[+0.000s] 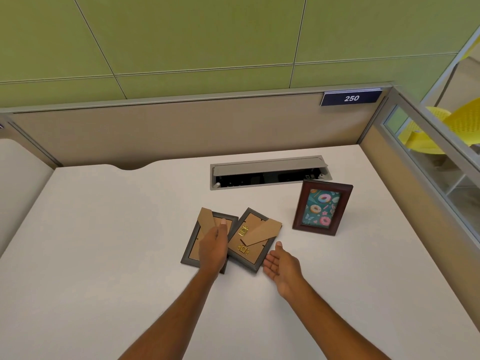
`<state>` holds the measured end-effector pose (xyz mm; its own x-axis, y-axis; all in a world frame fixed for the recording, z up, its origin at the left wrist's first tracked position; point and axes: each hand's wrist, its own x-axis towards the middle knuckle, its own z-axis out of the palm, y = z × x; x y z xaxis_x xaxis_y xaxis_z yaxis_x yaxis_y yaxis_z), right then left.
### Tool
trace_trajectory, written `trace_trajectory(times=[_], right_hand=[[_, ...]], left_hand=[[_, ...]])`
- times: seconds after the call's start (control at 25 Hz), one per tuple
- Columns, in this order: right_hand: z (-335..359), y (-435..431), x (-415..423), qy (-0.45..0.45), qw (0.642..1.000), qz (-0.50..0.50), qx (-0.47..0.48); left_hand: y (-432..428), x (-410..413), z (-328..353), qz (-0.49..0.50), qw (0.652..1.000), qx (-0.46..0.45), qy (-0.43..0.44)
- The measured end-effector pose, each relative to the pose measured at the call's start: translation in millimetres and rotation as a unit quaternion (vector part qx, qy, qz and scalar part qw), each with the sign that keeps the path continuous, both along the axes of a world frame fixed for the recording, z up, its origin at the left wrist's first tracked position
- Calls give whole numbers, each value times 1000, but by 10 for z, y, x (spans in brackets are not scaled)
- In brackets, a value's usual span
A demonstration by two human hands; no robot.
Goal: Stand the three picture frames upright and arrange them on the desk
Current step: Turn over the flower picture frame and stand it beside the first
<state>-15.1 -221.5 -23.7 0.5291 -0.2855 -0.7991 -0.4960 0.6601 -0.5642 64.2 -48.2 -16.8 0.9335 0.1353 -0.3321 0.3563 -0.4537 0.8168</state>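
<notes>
On partition — sign (351, 98) reads "250".

Green wall panels (207, 35) behind beige partition (181, 128) — white desk (104, 229).

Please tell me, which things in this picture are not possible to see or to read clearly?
- The two grey frames lie face down in the head view; their pictures are hidden against the desk.
- Left hand covers part of the left grey frame; whether it grips is unclear.
- Cable box: the inside is too dark.
- Brown frame stands; its back stand is hidden behind it.
- Right hand is open, beside the frames.
</notes>
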Motion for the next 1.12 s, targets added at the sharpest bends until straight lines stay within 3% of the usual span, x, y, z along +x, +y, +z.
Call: trace_trajectory(times=[0.48,0.8,0.96,1.12], right_hand=[[254,-172,85,-16,1000,12,7],[607,-327,59,-40,996,61,54],[717,-394,44,-64,994,65,64],[788,-493,49,-62,991,121,-9]], left_hand=[[-11,-37,273,25,991,-129,9],[133,-9,281,-195,972,-94,-90],[99,-23,299,-208,965,-56,-153],[8,-62,360,-178,971,-77,-142]])
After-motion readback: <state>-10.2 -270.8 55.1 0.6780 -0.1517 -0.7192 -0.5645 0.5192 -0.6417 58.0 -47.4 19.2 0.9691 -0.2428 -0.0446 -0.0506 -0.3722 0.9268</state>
